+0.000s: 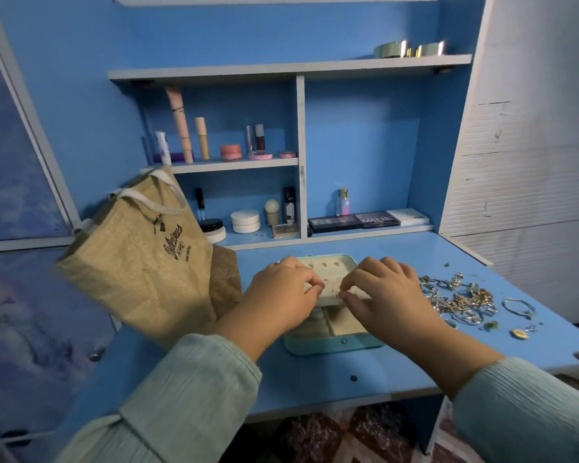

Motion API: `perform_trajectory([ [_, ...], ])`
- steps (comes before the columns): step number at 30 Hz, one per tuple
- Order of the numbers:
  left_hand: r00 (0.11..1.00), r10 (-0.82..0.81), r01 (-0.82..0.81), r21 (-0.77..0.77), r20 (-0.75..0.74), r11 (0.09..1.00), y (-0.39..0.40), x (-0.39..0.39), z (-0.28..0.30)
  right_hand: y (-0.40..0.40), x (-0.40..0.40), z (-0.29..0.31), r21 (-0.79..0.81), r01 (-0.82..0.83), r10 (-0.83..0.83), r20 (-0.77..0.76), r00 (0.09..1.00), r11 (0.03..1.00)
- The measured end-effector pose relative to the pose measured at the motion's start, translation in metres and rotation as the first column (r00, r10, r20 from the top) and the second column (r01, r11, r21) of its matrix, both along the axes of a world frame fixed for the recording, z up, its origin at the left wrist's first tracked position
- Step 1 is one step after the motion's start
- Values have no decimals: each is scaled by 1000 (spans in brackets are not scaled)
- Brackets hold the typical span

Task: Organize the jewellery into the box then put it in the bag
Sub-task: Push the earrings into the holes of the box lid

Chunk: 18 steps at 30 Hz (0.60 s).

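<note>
Open box [331,332] at surface [315,372] centre, with left hand [281,289] and right hand [381,292] pinched at its cream insert; jewellery [458,300] heaped at 3 o'clock, bag [141,259] at 9 o'clock. Tangled chains may be dragged off the edge.

1. Jewellery box [335,344]: small, pale teal with rounded corners, cream lining; lying open on the blue desk, lid back and flat, compartments partly hidden
2. Jewellery [458,300]: tangled heap of gold and silver chains and rings, loose on the desk just right of the box; a few separate pieces lie at its right edge
3. Bag [141,259]: tan jute tote, white rope handles, dark printed lettering; tilted at the desk's left edge, left of the box
</note>
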<state>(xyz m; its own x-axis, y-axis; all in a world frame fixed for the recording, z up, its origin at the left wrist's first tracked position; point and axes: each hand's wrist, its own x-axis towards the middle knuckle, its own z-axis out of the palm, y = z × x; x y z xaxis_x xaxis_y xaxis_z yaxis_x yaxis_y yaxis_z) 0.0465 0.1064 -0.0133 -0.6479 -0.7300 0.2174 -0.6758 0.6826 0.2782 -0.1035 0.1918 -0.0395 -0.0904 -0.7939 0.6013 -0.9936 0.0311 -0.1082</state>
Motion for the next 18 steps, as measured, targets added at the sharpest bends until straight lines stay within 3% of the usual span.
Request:
perform_trajectory([
  [10,981,-140,131,73,136,989,12,-81,6,33,-92,13,313,115,-152,98,983,943],
  [18,893,-266,212,182,364,960,-9,-157,30,44,-161,21,508,176,-287,148,946,843],
])
